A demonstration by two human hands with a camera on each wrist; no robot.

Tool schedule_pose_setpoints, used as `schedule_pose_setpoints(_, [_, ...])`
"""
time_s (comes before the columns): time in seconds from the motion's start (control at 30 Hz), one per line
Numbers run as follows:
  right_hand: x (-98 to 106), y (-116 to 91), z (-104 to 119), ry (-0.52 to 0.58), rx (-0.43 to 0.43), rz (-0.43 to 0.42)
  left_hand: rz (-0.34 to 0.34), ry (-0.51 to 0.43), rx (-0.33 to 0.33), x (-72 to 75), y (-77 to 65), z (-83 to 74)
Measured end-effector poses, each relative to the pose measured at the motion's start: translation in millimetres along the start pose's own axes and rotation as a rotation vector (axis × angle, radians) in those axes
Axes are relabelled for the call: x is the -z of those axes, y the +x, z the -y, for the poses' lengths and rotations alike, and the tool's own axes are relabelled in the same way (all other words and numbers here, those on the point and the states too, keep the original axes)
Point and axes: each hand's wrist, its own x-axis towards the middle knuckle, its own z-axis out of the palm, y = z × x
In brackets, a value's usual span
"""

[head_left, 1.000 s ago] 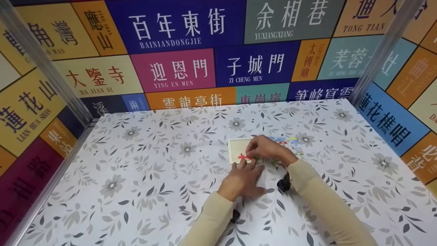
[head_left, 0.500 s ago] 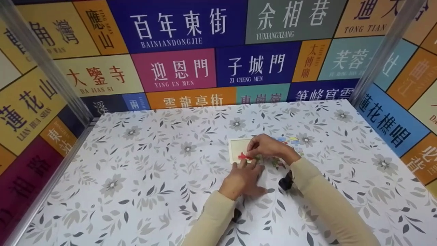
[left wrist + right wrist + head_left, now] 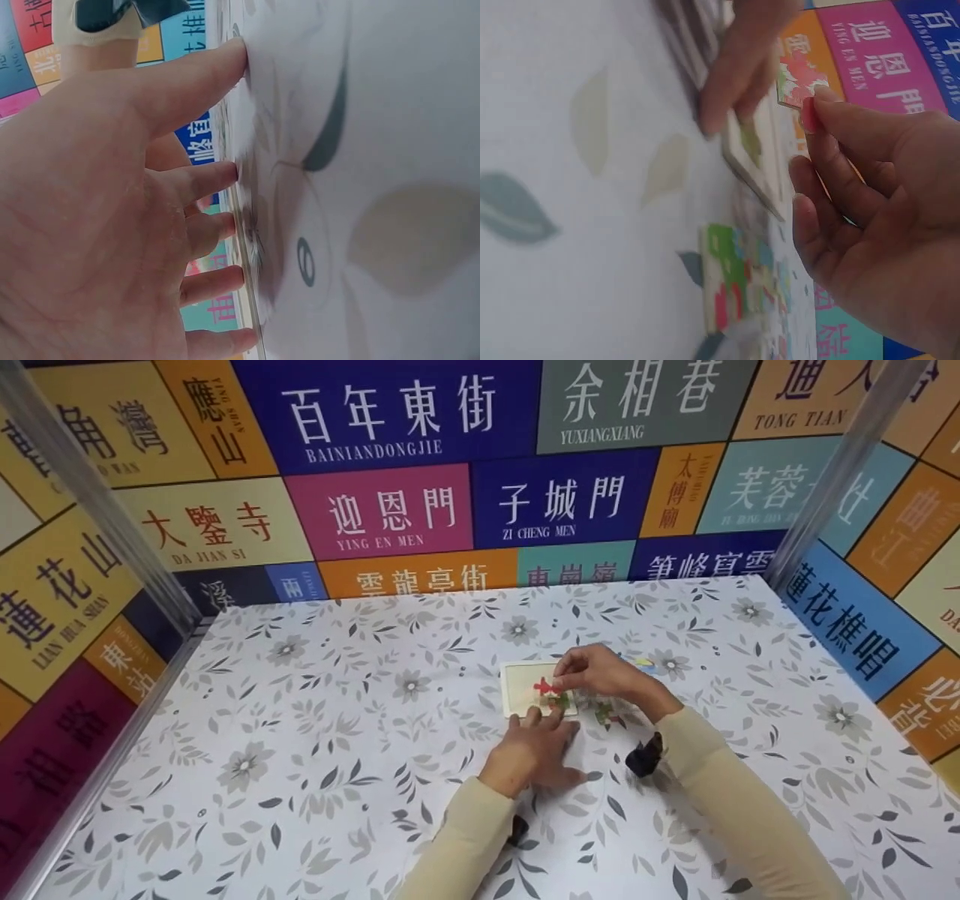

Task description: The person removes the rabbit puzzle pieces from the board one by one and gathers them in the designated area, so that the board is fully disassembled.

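Observation:
A red jigsaw puzzle piece [image 3: 545, 687] is pinched between the thumb and forefinger of my right hand [image 3: 600, 669], raised above the puzzle tray. In the right wrist view this puzzle piece [image 3: 799, 79] also shows green and white patches. The shallow cream puzzle tray [image 3: 514, 679] lies on the table, with green-patterned pieces [image 3: 561, 702] in its lower right corner. My left hand [image 3: 529, 754] rests at the tray's front edge, fingers spread and nearly straight. Its fingertips [image 3: 238, 277] touch the tray's edge in the left wrist view.
Loose puzzle pieces [image 3: 606, 714] lie right of the tray, partly hidden by my right hand and forearm. Others show in blue and yellow [image 3: 643, 664] behind that hand. A floral cloth [image 3: 300, 735] covers the table, and printed panels [image 3: 375, 510] stand around its far sides.
My right hand has lifted the red puzzle piece from the tray's front edge and moved it slightly back and right. The left hand stays in place.

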Motion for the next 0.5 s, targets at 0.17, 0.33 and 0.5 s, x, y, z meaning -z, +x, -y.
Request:
schedule_pose_setpoints(0.17, [16, -20, -2, 0.010, -0.002, -0.025, 0.020, 0.002, 0.018, 1.2, -0.3, -1.0])
schedule_pose_setpoints(0.33, [35, -42, -9, 0.000, -0.047, -0.067, 0.011, 0.020, 0.009, 0.4, 0.0, -1.8])
schedule_pose_setpoints(0.5, [51, -56, -24, 0.005, -0.098, -0.064, -0.014, 0.031, -0.007, -2.4, -0.3, 0.0])
